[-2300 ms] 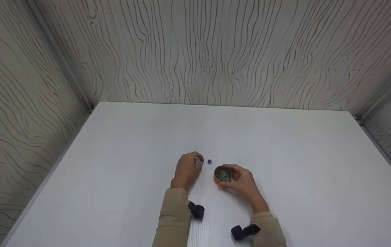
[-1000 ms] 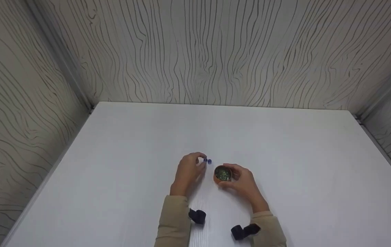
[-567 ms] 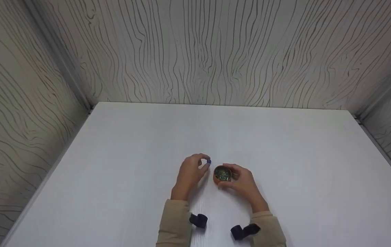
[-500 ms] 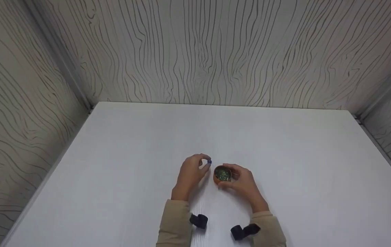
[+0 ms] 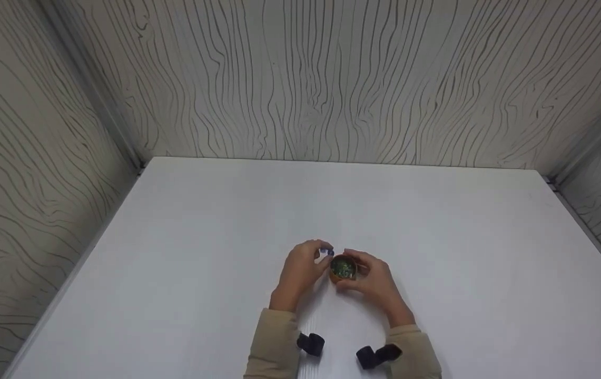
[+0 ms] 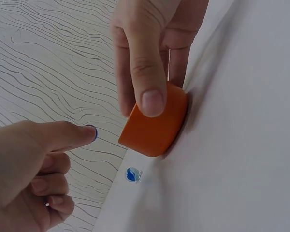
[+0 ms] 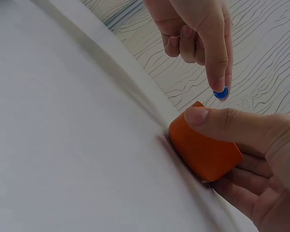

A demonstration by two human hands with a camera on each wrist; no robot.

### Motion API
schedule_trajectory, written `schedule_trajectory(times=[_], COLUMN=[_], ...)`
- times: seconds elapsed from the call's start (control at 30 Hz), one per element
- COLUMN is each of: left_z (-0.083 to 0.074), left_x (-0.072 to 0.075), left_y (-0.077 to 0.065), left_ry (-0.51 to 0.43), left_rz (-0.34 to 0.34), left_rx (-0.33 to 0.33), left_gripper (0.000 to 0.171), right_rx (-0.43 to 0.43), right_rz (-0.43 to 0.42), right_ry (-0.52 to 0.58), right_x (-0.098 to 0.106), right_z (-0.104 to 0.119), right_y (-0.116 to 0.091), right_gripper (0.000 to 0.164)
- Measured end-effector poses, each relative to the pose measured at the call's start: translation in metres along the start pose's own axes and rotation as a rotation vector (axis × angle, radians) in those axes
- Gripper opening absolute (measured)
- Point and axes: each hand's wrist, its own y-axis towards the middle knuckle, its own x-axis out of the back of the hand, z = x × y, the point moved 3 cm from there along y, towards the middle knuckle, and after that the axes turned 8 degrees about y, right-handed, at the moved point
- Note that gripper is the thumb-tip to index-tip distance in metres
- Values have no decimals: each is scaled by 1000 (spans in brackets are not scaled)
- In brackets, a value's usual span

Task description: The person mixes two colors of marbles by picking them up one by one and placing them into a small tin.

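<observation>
My left hand point(image 5: 300, 266) pinches a blue glass marble point(image 7: 221, 93) between thumb and fingertip, just beside the rim of a small orange cup point(image 6: 157, 128). In the left wrist view the fingertips hide most of that marble. A second clear-and-blue marble point(image 6: 132, 174) lies on the table near the cup. My right hand point(image 5: 374, 279) grips the cup by its side, thumb on the near wall and fingers on the far one. The cup stands upright on the table. From above, several greenish glass marbles point(image 5: 343, 268) show inside it.
The white table point(image 5: 437, 221) spreads around both hands. Panels with a wood-grain pattern point(image 5: 300, 79) rise behind it and at both sides. A black camera mount sits on each sleeved wrist, the left one point(image 5: 312, 344) fairly near the right one point(image 5: 378, 356).
The left hand has moved right and slightly nearer, bringing its pinched marble to the cup's rim. The right hand and cup have stayed nearly in place.
</observation>
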Motion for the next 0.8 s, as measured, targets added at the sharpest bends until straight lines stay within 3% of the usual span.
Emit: schedule_trajectory(times=[0.8], left_z=[-4], left_x=[-4], left_y=[-1], left_ry=[-12], left_rz=[53], left_rx=[-57], left_gripper=[18], right_rx=[-21], right_rz=[-16], right_ry=[43], right_x=[0], right_z=[2], right_y=[-1], right_gripper=[56])
